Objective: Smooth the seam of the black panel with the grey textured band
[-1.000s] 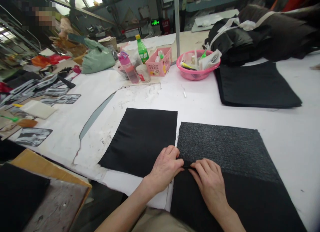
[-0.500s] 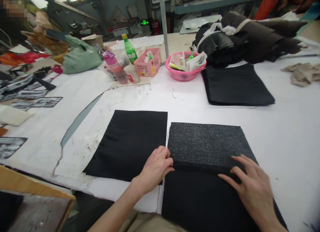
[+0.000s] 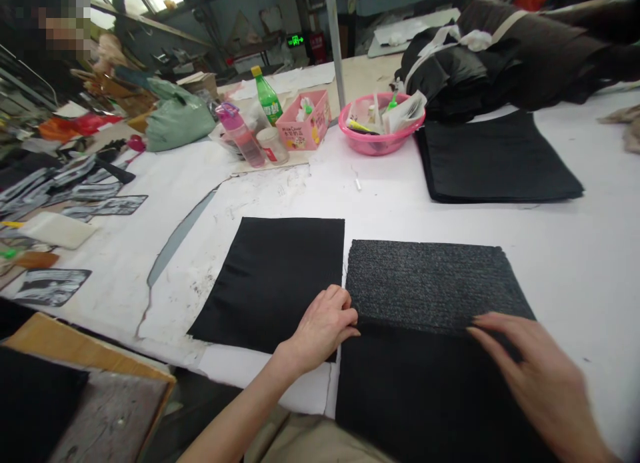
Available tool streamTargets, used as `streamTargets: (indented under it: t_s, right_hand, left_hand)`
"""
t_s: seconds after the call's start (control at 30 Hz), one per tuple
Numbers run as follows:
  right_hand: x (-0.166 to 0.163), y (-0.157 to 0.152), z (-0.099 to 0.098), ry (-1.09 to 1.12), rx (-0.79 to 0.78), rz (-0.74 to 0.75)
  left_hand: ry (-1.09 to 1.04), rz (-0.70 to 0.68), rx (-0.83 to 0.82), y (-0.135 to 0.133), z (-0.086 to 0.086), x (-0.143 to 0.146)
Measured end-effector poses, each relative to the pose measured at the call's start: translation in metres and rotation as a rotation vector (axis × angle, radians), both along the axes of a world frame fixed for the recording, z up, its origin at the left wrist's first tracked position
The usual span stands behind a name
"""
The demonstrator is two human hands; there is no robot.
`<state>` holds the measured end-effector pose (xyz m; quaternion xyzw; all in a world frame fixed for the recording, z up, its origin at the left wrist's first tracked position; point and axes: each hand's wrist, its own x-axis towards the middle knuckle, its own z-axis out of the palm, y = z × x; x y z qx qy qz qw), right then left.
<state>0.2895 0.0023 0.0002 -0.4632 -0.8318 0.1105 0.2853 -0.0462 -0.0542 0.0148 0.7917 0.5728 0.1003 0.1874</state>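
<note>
"What did we have in front of us, reading from the left?"

"A flat, four-sided piece of satiny black cloth [image 3: 275, 276] lay on the white-covered table [image 3: 390, 200]; just beyond its right side, our left hand [image 3: 325, 323] was curled, thumb and fingertips pinching the left end of a dark edge [image 3: 410, 328]; that edge ran between a grey-flecked, ribbed panel [image 3: 425, 283] on the far side and a plain black sheet [image 3: 425, 390] nearer our body; whether those two were one piece, we could not tell."

"And our right hand [image 3: 535, 363]?"

"It stood farther along the same edge, thumb and forefinger close together; whether cloth was caught between them, we could not tell."

"Which step did we judge it to be?"

"Lining up that edge, with the left hand as anchor; the next move, we thought, called for light, even pressure and a steady left end."
</note>
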Motion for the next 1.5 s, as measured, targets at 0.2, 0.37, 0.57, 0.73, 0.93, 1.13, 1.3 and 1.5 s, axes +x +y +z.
streamTargets:
  t_s: [0.2,0.37,0.57,0.73,0.93,1.13,1.3,1.5]
  right_hand:
    - [-0.097,-0.01,-0.009,-0.028,-0.108,0.316]
    - [-0.108,-0.009,-0.015,-0.047,-0.124,0.371]
    - [-0.108,-0.009,-0.02,-0.016,-0.135,0.357]
    - [-0.11,-0.008,-0.017,-0.019,-0.14,0.395]
    - [-0.11,-0.008,-0.018,-0.003,-0.128,0.391]
    - [-0.108,-0.008,-0.02,-0.009,-0.109,0.406]
    - [-0.105,-0.008,-0.023,-0.009,-0.116,0.429]
    - [-0.104,-0.008,-0.025,-0.024,-0.105,0.443]
  left_hand:
    - [0.018,-0.007,0.0,0.002,0.001,0.0]
    - [0.024,-0.008,0.002,0.001,-0.001,-0.002]
    - [0.048,-0.001,0.021,-0.001,-0.004,-0.005]
    - [0.035,0.038,0.05,-0.001,-0.005,-0.007]
    - [-0.121,0.07,0.088,-0.006,-0.011,-0.003]
    - [-0.169,0.084,0.094,-0.009,-0.016,0.0]
    - [-0.14,0.046,0.121,-0.011,-0.018,0.0]
    - [-0.052,-0.016,0.143,-0.015,-0.023,-0.002]
